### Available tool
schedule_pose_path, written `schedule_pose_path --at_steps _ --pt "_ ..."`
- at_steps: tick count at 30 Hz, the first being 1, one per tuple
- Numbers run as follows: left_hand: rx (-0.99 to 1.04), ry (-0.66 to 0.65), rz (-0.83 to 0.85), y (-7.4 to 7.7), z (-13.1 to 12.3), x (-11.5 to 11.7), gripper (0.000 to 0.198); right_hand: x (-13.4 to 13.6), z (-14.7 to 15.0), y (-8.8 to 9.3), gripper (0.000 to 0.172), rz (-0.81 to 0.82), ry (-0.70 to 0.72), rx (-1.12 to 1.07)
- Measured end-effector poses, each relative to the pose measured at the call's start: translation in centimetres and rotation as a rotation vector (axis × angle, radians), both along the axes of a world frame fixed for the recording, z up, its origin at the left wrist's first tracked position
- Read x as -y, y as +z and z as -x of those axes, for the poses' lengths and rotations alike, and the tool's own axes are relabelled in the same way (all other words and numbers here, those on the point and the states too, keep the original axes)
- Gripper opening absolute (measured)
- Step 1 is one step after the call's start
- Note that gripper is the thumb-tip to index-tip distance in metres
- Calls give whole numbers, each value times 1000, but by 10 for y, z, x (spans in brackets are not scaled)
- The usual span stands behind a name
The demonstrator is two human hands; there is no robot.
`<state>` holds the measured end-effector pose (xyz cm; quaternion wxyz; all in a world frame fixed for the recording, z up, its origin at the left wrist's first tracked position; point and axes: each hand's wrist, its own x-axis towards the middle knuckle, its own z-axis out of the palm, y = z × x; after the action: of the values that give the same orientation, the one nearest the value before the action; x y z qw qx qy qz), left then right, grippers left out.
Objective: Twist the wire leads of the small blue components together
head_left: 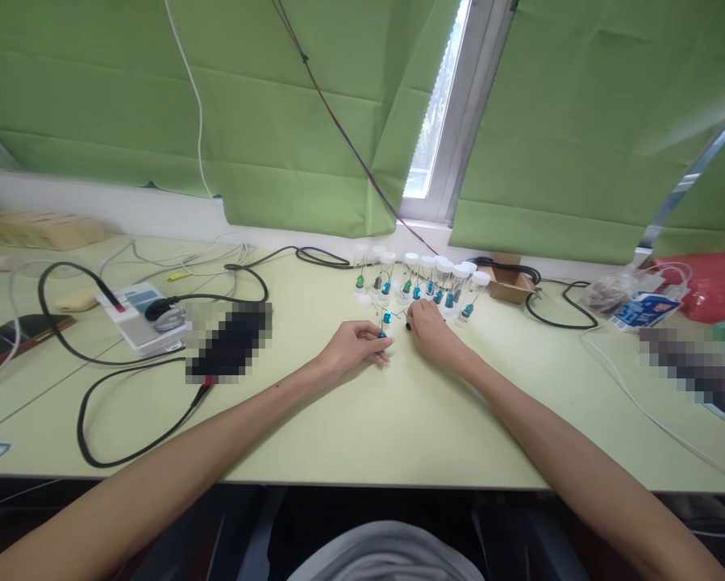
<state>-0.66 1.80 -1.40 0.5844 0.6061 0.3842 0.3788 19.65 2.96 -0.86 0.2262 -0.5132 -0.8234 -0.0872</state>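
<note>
My left hand (357, 347) is closed, its thumb and fingertips pinching a small blue piece with thin wire legs (382, 334). Just beyond those fingertips, another bright blue piece (387, 318) lies on the table with thin legs. Fingers bent down to the tabletop, my right hand (430, 327) is closed a short way to the right; whatever it pinches is hidden. A small black item (408, 327) shows at its fingertips. Behind both hands stand several clear tubes with white caps (410, 278), holding blue, green or dark pieces with thin legs.
An open cardboard box (510, 282) sits right of the tubes. At left are a white power strip (144, 319), a blurred-out dark object (229, 343) and looping black cables (89, 436). A red plastic bag (710, 282) and a blue-and-white packet (646, 311) lie at right.
</note>
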Motion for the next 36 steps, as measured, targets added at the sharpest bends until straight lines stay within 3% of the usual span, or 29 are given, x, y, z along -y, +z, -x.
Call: schedule_pose_path --at_steps 7,15,25,36 --pt "-13 -10 -9 -1 1 -1 37 -6 0 2 12 77 91 -606" --pt "-5 -6 -2 0 0 -1 39 -3 7 9 22 449 124 -1148" --pt "-14 3 9 3 -1 2 40 -2 6 9 42 635 222 -1359" --pt "-7 15 32 4 -1 3 41 6 10 15 36 730 248 -1329"
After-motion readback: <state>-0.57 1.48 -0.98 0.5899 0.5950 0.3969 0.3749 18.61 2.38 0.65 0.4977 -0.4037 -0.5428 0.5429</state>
